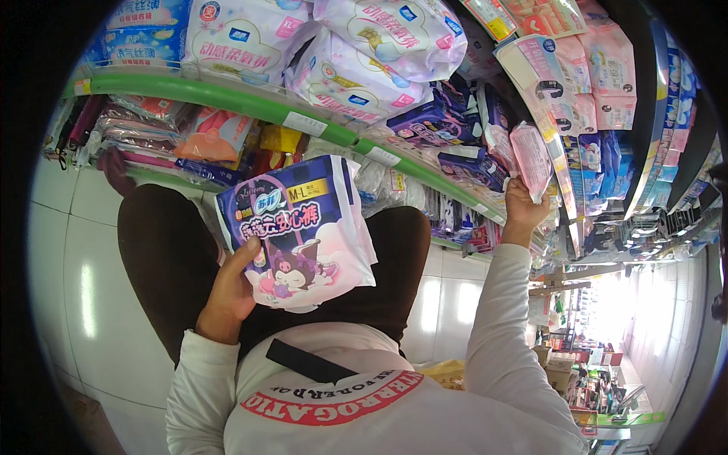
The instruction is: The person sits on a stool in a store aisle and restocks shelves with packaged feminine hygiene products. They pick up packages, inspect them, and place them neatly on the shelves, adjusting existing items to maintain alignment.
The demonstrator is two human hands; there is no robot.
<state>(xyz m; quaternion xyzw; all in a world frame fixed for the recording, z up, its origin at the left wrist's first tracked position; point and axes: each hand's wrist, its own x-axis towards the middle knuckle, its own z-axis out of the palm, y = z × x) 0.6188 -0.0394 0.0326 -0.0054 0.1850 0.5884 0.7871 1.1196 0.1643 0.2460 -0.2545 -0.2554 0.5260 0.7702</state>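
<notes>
My left hand (230, 287) grips the lower left edge of a dark blue and white pack of sanitary pants (301, 239), its thumb across the printed front. The pack is tilted above my lap, with a cartoon figure facing up. At the shelf on the right, my right hand (526, 207) has its fingers closed around the lower end of a pink soft pack (532, 153). Beside that hand, more dark blue packs (472, 165) lie on the shelf. A second pink pack (497, 139) leans just left of the held one.
A green-edged shelf (227, 96) crosses in front of me, bearing large pale-purple packs (369, 85). Below it lie bagged goods (148, 119) and an orange pack (213, 136). Hanging shelves with pink packs (611, 74) rise at right. My bent knees (165, 250) are close under the shelf, over tiled floor (96, 273).
</notes>
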